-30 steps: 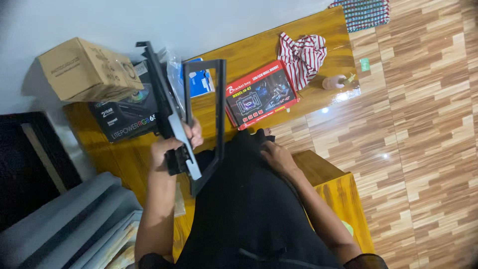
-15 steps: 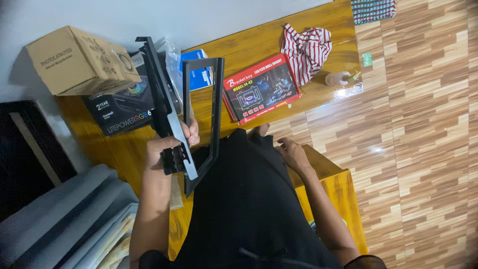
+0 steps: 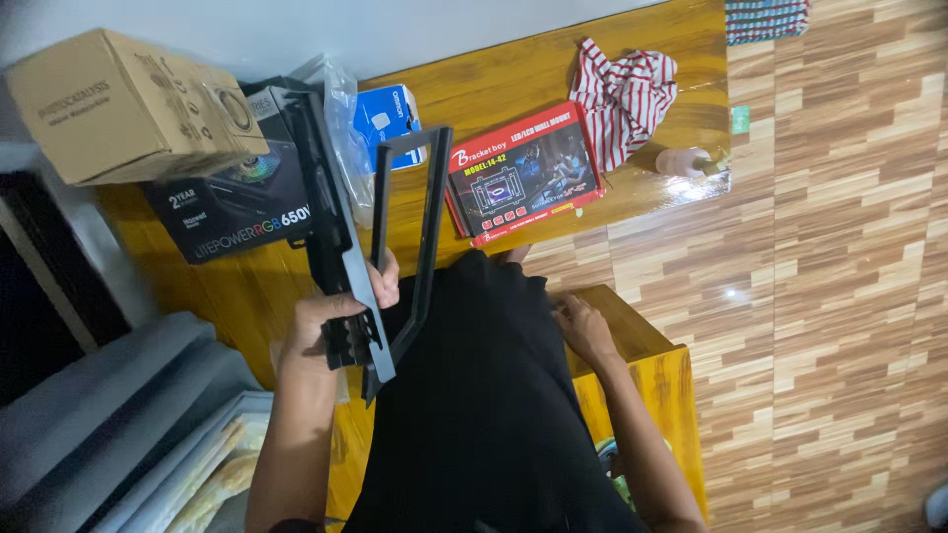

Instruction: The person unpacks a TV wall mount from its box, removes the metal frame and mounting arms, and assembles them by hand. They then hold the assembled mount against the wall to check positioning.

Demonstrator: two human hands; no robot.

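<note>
Your left hand (image 3: 331, 321) grips a black metal bracket (image 3: 370, 247); your right hand (image 3: 583, 331) rests low beside your dark clothing.

Far left of your left hand sits one plain brown cardboard box (image 3: 123, 104), stacked on one flat black box (image 3: 237, 202) with pale lettering. Just above your fingers the bracket rises, a long black bar and an open rectangular frame, blocking part of a small blue-and-white box (image 3: 387, 116) and a clear plastic bag (image 3: 341, 99). Between your hands, further up the wooden table (image 3: 513, 74), lies one red flat package (image 3: 521, 173) with a dark picture. Above your right hand: one red-and-white striped cloth (image 3: 622, 94). Your right hand lies loosely open on the yellow wooden stool (image 3: 652, 365), holding nothing.
</note>
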